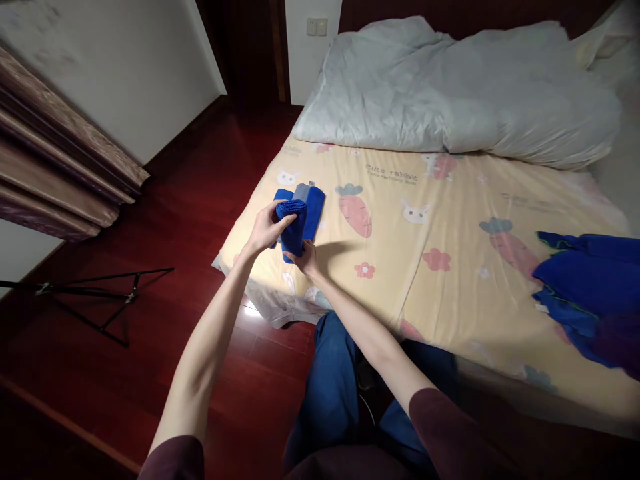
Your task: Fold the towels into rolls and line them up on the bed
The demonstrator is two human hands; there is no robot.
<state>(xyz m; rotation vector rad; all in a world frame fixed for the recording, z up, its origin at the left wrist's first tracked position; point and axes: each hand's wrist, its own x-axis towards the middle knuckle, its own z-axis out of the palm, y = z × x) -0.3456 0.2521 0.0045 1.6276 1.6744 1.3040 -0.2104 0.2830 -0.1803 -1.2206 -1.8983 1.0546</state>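
Observation:
A rolled blue towel [294,230] is held upright between my two hands near the bed's left corner. My left hand [267,225] grips its upper end, with the thumb across the front and the spiral of the roll showing on top. Around its lower end closes my right hand [305,258], fingers partly hidden behind the roll. Just behind lie more rolled cloths on the sheet, a blue one [315,207] and a grey one [301,193], with another blue piece partly covered by my left hand.
The bed [380,200] has a yellow carrot-and-rabbit sheet. A white quilt [450,93] is bunched at its head. Loose blue cloths [595,287] lie in a heap at the right. On the red floor at left stand black tripod legs [107,297], near a curtain [60,153].

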